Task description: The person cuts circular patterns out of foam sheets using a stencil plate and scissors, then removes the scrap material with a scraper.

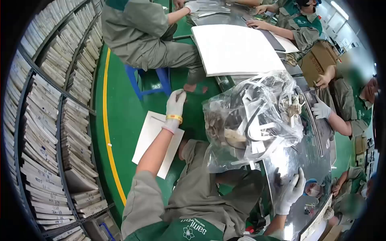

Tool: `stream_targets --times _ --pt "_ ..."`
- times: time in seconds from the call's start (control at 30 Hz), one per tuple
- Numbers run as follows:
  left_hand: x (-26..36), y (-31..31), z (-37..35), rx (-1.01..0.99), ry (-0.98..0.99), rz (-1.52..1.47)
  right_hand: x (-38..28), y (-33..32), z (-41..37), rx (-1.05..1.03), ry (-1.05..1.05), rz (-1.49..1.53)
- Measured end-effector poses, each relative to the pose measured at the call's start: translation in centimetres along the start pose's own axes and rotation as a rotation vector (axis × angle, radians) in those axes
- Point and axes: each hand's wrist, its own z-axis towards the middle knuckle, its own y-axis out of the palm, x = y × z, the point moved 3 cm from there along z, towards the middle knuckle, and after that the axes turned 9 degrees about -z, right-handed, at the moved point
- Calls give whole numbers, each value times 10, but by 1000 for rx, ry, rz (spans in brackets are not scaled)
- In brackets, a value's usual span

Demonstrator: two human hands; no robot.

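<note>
My left hand, in a white glove with a yellow band at the wrist, reaches out over the green floor. Its fingers are pressed together; whatever they may pinch is too small to make out. Below that forearm is a white board, partly hidden by the arm. My right hand, also gloved in white, is at the shiny metal table with its fingers stretched out and nothing visible in them. Between my hands, a clear plastic bag of white strips and scraps bulges at the table's edge.
A large white sheet covers the table's far part. A person sits on a blue stool ahead; co-workers line the right side. Shelves of filed boards stand at left, beside a yellow floor line. A cardboard box is farther back.
</note>
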Motion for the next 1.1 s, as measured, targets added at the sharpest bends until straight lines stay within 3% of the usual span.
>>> stream_targets --times 0.07,0.1,0.23,0.3,0.77,0.8,0.97,1.1 --pt "26 51 41 -108 -300 -255 31 14 -1 -60 215 155" --pt "38 75 55 -146 -423 -295 42 23 -5 -33 204 183" --pt "29 135 107 -263 -596 -504 46 23 -2 -72 196 159" --pt "-14 133 161 -251 -437 -375 60 29 -4 -90 282 218" --pt "113 156 31 37 157 -79 37 13 3 -61 166 208" --pt "126 155 21 200 252 118 36 13 4 -64 170 207" --pt "186 140 -12 -56 502 -107 39 13 1 -53 148 192" --pt "267 136 -82 -53 660 -72 46 15 -1 -32 140 216"
